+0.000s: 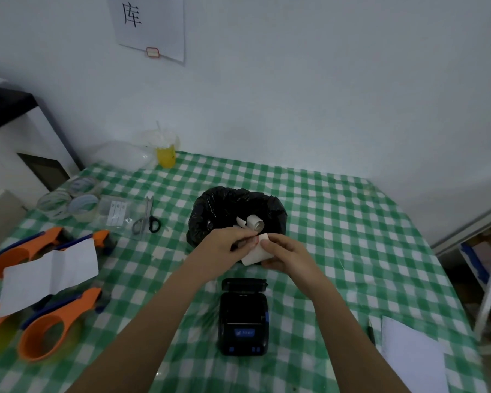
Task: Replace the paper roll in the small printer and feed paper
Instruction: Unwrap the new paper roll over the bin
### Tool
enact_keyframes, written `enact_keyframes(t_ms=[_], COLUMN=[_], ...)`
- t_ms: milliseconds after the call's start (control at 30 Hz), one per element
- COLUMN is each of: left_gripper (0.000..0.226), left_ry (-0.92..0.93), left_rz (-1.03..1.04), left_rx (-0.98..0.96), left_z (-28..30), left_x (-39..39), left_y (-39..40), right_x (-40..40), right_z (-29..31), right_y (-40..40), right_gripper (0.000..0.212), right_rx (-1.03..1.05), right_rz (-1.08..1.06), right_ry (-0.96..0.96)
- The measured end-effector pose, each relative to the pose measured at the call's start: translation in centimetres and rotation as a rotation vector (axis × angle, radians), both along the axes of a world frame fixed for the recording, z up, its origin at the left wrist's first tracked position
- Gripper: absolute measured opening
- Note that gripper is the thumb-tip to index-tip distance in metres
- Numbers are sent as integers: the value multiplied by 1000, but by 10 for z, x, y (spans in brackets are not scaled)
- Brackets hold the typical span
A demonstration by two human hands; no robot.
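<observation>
A small black printer (243, 319) with a blue label lies on the green checked table (338, 222) near me, its lid open at the far end. Above it, both hands hold a white paper roll (254, 255). My right hand (285, 255) cups the roll from the right. My left hand (224, 246) pinches the roll's loose end at its top left edge. Just beyond the hands stands a small bin lined with a black bag (210, 214), with curled scraps of white paper (253, 222) inside it.
Several orange tape dispensers (54, 327) and a white sheet (46, 275) lie at the left. Scissors (148, 221), tape rolls (68, 199) and a yellow cup (166, 154) sit farther back. White papers (411, 353) and a pen lie at the right, near a shelf.
</observation>
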State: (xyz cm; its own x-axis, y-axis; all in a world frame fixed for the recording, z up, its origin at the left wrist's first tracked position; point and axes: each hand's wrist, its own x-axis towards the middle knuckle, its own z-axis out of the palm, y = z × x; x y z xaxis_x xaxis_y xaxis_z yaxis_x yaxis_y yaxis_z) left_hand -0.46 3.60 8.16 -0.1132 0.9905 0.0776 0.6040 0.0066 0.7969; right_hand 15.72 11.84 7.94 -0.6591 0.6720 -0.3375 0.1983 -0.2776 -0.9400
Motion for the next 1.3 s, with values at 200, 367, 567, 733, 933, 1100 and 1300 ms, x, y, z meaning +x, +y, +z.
enact_keyframes(t_ms=[200, 367, 567, 733, 933, 1100, 1300], left_gripper=[11, 10, 7, 7, 13, 13, 13], left_ry=[53, 181, 75, -38, -14, -58, 33], left_rz=[54, 46, 71, 42, 41, -3, 7], left_rx=[-11, -5, -71, -118, -129, -180, -148], left_z=[-5, -1, -4, -3, -1, 0, -2], left_x=[4, 6, 5, -1, -1, -1, 0], left_y=[3, 6, 8, 7, 9, 10, 12], right_x=[-1, -2, 0, 1, 3, 5, 4], right_z=[-1, -1, -4, -1, -2, -2, -3], right_y=[-6, -10, -12, -13, -14, -11, -12], right_gripper=[18, 12, 13, 12, 13, 15, 15], right_rx=[52, 36, 17, 16, 15, 2, -1], right_rz=[-99, -137, -137, -135, -146, -138, -154], right_ry=[11, 16, 3, -2, -7, -14, -23])
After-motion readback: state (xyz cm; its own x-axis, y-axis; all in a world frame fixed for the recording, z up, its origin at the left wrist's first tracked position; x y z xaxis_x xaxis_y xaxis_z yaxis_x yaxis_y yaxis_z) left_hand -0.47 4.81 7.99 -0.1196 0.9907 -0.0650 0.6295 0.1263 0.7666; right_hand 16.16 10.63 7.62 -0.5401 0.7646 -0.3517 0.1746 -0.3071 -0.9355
